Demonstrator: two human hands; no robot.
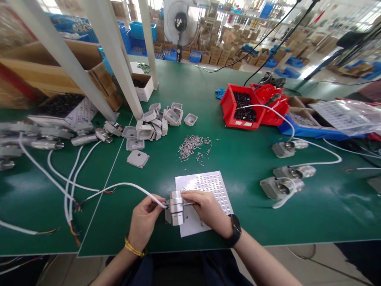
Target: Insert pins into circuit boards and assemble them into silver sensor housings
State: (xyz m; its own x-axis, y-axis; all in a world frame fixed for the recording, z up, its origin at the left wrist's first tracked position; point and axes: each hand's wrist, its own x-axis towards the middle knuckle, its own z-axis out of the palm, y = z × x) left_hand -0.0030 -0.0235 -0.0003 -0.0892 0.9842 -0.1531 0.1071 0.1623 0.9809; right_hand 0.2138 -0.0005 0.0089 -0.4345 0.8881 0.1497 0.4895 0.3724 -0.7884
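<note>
A silver metal cylindrical fitting (176, 207) on a grey housing lies near the table's front edge. Into its left side runs a white cable (127, 184), whose far end fans out in coloured wires. My left hand (144, 220) is closed, pinching the cable where it meets the housing. On the other side, my right hand (210, 208) is closed around a thin metal rod (189, 204) that points at the fitting; its fingertips touch the fitting's edge. The rod's far end is hidden in the hand. Under the right hand lies a white sheet (201, 182) with rows of small shiny round pieces.
Beyond the sheet is a pile of small screws (190, 147). Grey housing covers (156, 121) are heaped behind left. Red bins (242, 107) hold black parts. Similar cabled fittings (285, 186) stand at right, others (86, 139) at left. White posts (119, 59) rise from the table.
</note>
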